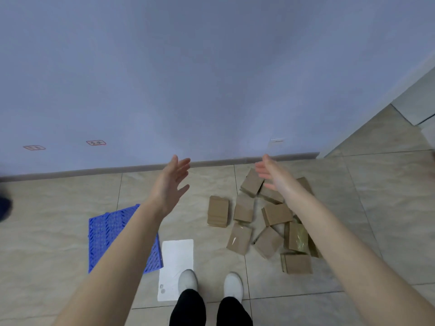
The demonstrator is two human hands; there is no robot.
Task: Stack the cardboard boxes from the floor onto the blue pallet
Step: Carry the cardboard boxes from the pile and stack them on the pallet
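Several flat brown cardboard boxes (270, 220) lie scattered on the tiled floor at right of centre; one box (218, 211) lies apart on their left. A blue slatted pallet (106, 229) rests flat on the floor at left, bare, partly hidden behind my left forearm. My left hand (173, 178) is stretched forward, open and holding nothing, high over the floor between pallet and boxes. My right hand (270, 172) is also open and empty, held out above the far end of the box pile, palms facing each other.
A white sheet (176, 262) lies on the floor by the pallet's right edge, just ahead of my white shoes (209, 282). A pale blue wall with grey skirting (94, 171) runs across ahead. A wall corner and doorway are at the right.
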